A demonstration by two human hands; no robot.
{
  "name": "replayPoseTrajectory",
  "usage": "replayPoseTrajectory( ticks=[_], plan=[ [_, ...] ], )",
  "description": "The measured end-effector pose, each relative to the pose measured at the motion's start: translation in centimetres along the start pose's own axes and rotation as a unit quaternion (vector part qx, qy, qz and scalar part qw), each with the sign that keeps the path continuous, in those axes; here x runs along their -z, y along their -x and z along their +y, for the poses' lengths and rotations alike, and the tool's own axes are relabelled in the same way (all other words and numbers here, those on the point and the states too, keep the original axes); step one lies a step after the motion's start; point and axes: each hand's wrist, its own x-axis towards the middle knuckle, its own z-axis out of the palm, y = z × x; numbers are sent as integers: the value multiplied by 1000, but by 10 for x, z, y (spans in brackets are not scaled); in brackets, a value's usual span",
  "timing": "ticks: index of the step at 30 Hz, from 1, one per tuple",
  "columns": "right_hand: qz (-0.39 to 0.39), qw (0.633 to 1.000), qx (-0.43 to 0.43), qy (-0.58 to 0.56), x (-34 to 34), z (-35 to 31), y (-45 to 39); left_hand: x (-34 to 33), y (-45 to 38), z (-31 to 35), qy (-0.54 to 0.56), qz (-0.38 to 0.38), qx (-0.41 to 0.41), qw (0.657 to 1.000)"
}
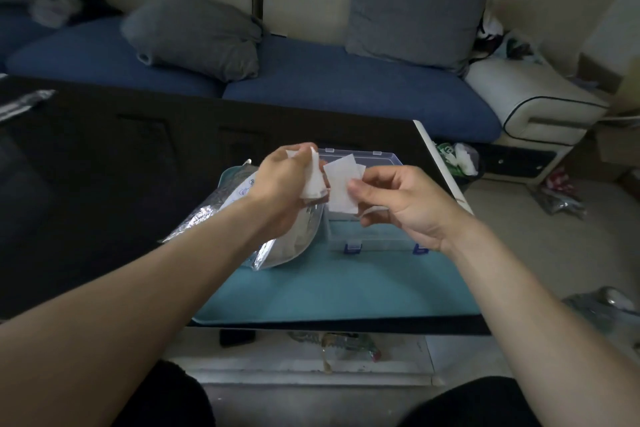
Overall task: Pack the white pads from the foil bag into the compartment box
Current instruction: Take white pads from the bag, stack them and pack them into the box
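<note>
The left hand clutches a bunch of white pads; the right hand pinches a single pad above the compartment box. The foil bag lies beside it. The compartments are seemingly hidden, so lower the pad flat and release gently.

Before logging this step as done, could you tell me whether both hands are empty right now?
No, the left hand grips a bunch of white pads and the right hand pinches a single pad.
</note>
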Motion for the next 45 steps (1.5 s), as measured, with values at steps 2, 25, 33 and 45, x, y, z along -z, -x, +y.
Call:
replayPoseTrajectory(
  ticks=[2, 25, 33, 45],
  plan=[
    [40, 999, 13, 12, -6, 1, -2, -7, 2, -4, -6, -28, 25, 999],
    [9, 899, 159, 408, -11, 6, -5, -7, 12, -12, -50, -143, 65, 986],
    [59, 873, 151, 461, -15, -1, -1, -7, 12, -17, -37, -132, 65, 988],
    [27, 891, 194, 411, -22, -1, -4, -5, 9, -20, 3, -170, 66, 983]
  ],
)
